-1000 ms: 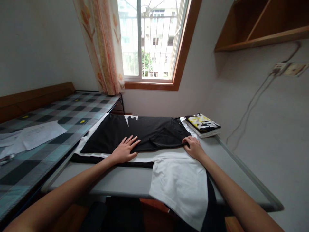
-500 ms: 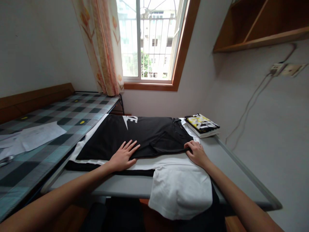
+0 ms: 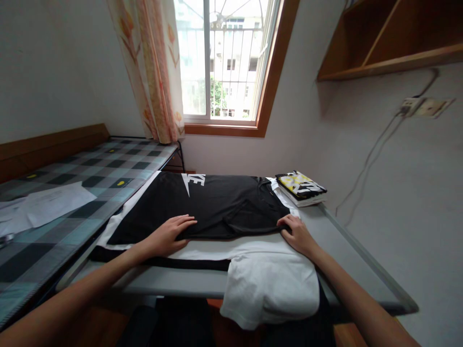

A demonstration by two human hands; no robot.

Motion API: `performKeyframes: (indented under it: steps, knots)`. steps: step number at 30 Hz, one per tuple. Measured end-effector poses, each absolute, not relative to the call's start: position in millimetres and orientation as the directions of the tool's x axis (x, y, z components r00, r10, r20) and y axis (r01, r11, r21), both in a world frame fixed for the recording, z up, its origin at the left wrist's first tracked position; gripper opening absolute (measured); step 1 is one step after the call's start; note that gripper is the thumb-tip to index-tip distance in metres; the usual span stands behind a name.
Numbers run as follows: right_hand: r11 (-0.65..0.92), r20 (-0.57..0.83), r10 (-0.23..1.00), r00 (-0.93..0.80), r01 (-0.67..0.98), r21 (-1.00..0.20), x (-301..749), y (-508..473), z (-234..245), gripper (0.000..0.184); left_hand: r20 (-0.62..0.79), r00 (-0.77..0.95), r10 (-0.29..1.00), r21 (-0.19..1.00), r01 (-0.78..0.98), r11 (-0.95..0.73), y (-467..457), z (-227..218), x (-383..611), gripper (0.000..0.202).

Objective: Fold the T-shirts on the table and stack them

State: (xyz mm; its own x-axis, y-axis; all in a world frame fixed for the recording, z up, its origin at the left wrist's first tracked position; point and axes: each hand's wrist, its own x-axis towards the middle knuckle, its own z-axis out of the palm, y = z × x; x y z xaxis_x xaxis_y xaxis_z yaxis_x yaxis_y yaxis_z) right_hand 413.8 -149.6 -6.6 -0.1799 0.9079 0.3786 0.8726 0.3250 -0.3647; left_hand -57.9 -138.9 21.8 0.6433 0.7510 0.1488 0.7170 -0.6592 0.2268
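Observation:
A black T-shirt with white lettering lies folded lengthwise, its collar end to the right. Beneath it a white T-shirt shows along the near side, its sleeve hanging over the table's front edge. A strip of another black garment peeks out under the white one. My left hand rests flat on the near edge of the black T-shirt, fingers stretched out. At the shirt's right near corner, by the shoulder, my right hand has its fingers bent and closed on the cloth.
The grey table carries a stack of folded shirts at its far right. To the left stands a bed with a checked mattress and loose papers. A wooden shelf hangs on the right wall above a cord.
My left hand has slid a little to the left and nearer to me along the black T-shirt's edge. My right hand stays at the shoulder corner.

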Motion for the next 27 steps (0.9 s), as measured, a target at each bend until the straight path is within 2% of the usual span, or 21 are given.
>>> performKeyframes:
  steps: [4, 7, 9, 13, 16, 19, 22, 24, 27]
  knots:
    - [0.399, 0.296, 0.913, -0.282, 0.775, -0.490, 428.3, -144.7, 8.3, 0.025, 0.030, 0.665, 0.746, 0.299, 0.706, -0.642, -135.4, 52.3, -115.2, 0.047]
    - [0.351, 0.202, 0.936, -0.288, 0.735, -0.580, 436.7, -140.9, 21.1, 0.026, -0.082, 0.555, 0.828, 0.337, 0.797, -0.501, -133.0, 67.7, -160.6, 0.021]
    - [0.320, 0.158, 0.945, -0.285, 0.717, -0.619, 439.5, -138.5, 27.6, 0.026, -0.125, 0.456, 0.881, 0.381, 0.842, -0.382, -129.3, 71.8, -188.5, 0.016]
    - [0.290, 0.116, 0.952, -0.284, 0.706, -0.646, 442.7, -132.2, 36.4, 0.028, -0.115, 0.240, 0.964, 0.528, 0.837, -0.145, -118.8, 72.6, -230.5, 0.025]
    - [0.232, 0.066, 0.966, -0.251, 0.723, -0.651, 446.7, -122.4, 41.6, 0.036, -0.077, 0.072, 0.994, 0.696, 0.718, 0.002, -108.6, 71.0, -245.4, 0.041]
    - [0.196, 0.072, 0.976, -0.204, 0.697, -0.690, 449.8, -103.5, 45.9, 0.044, -0.037, -0.064, 0.997, 0.822, 0.566, 0.067, -90.6, 66.0, -247.1, 0.054]
    - [0.201, 0.147, 0.980, -0.136, 0.636, -0.745, 446.8, -74.5, 47.1, 0.043, -0.005, -0.164, 0.986, 0.884, 0.460, 0.081, -62.3, 58.8, -237.7, 0.061]
    - [0.182, 0.173, 0.982, -0.077, 0.632, -0.754, 440.3, -53.1, 44.2, 0.036, -0.008, -0.215, 0.977, 0.906, 0.413, 0.098, -41.0, 54.7, -226.4, 0.064]
    - [0.114, 0.195, 0.979, 0.054, 0.648, -0.753, 427.2, -27.3, 33.0, 0.023, 0.066, -0.303, 0.951, 0.869, 0.485, 0.094, -13.4, 49.4, -207.1, 0.054]
